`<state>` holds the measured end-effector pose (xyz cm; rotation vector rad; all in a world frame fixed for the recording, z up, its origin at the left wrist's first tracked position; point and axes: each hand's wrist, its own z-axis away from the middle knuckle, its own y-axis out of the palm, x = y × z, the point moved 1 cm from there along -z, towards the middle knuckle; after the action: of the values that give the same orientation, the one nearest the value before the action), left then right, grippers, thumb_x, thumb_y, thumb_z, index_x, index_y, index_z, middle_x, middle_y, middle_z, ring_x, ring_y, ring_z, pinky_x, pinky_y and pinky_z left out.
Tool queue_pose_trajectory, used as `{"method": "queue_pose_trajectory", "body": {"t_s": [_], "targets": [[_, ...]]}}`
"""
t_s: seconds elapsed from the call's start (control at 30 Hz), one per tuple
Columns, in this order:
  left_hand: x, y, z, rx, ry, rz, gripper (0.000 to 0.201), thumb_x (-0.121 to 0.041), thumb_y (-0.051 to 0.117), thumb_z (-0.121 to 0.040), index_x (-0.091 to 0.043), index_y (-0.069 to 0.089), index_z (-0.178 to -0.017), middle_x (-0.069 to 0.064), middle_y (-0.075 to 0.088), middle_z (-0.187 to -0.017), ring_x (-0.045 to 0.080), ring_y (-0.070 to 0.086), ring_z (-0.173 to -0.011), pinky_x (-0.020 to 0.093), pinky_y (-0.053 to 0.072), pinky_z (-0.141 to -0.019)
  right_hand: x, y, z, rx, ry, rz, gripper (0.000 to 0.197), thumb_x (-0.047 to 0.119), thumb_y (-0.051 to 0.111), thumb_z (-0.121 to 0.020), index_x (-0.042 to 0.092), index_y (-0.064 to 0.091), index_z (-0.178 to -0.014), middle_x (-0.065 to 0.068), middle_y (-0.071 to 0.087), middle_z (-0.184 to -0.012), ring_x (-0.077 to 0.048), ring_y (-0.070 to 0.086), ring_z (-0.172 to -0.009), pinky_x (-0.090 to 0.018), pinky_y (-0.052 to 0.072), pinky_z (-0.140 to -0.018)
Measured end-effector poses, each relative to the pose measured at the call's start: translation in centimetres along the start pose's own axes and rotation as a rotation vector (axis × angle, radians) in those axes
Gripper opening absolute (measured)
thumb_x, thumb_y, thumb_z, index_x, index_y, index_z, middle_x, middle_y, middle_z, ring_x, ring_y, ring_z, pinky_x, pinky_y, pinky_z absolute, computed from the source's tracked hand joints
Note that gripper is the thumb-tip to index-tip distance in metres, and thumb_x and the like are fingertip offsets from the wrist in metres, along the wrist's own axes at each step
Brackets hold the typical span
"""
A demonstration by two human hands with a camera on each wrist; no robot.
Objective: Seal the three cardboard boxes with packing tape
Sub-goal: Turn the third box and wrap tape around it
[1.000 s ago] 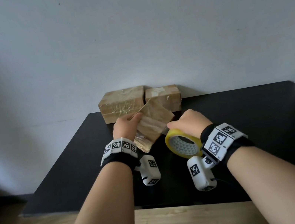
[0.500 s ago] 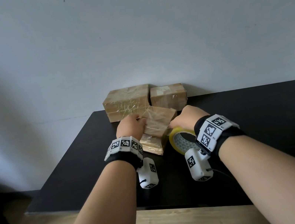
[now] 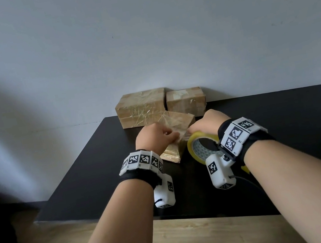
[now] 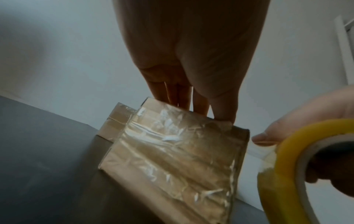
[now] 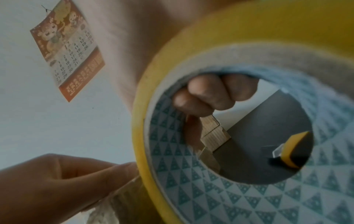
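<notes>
Three tape-wrapped cardboard boxes sit on the black table [image 3: 92,175]. Two stand against the wall, the left box [image 3: 141,107] and the right box [image 3: 186,102]. The front box [image 3: 178,121] stands tilted on the table between my hands. My left hand [image 3: 169,135] grips its upper near edge, with fingers [image 4: 180,97] behind and the thumb on the glossy taped face [image 4: 172,151]. My right hand [image 3: 198,128] holds the yellow tape roll [image 3: 196,147] right beside the box, its fingers [image 5: 210,94] curled through the core of the roll [image 5: 172,106].
A yellow utility knife [image 5: 291,150] lies on the table under my right forearm, seen through the roll's hole. A calendar [image 5: 67,56] hangs on the white wall. The table's near edge [image 3: 128,211] lies below my wrists, with wooden floor beyond it.
The front box has come down from a raised tilt and now rests on the table. Both hands moved forward and lower, and the tape roll now sits closer to the box.
</notes>
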<state>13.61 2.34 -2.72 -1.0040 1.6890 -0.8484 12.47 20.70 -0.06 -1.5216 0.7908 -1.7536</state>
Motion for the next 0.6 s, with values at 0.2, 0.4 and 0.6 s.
{"method": "queue_pose_trajectory", "body": {"t_s": [0.2, 0.4, 0.6], "targets": [[-0.9, -0.4, 0.4, 0.012, -0.035, -0.069, 0.036, -0.047, 0.056, -0.089, -0.024, 0.069, -0.065, -0.006, 0.062, -0.073, 0.012, 0.058, -0.068, 0.024, 0.039, -0.054, 1.3, -0.6, 0.9, -0.054, -0.027, 0.239, 0.019, 0.028, 0.068, -0.079, 0.011, 0.061, -0.085, -0.006, 0.066, -0.083, -0.024, 0.065, -0.074, -0.028, 0.049, -0.064], [-2.1, 0.0, 0.2, -0.019, -0.084, -0.197, 0.034, -0.045, 0.053, -0.088, -0.02, 0.075, -0.081, -0.002, 0.063, -0.09, 0.017, 0.061, -0.078, 0.029, 0.052, -0.065, 0.4, -0.6, 1.0, -0.108, -0.113, 0.262, 0.049, 0.059, 0.072, -0.079, 0.015, 0.053, -0.067, 0.0, 0.058, -0.067, -0.019, 0.057, -0.061, -0.028, 0.039, -0.054], [-2.5, 0.0, 0.0, -0.039, -0.117, -0.253, 0.038, -0.049, 0.054, -0.089, -0.016, 0.071, -0.083, -0.001, 0.066, -0.09, 0.019, 0.063, -0.081, 0.035, 0.056, -0.073, -1.7, -0.3, 1.5, -0.067, -0.182, 0.011, 0.048, 0.059, 0.068, -0.082, 0.011, 0.064, -0.087, -0.006, 0.064, -0.083, -0.021, 0.062, -0.075, -0.035, 0.048, -0.069]]}}
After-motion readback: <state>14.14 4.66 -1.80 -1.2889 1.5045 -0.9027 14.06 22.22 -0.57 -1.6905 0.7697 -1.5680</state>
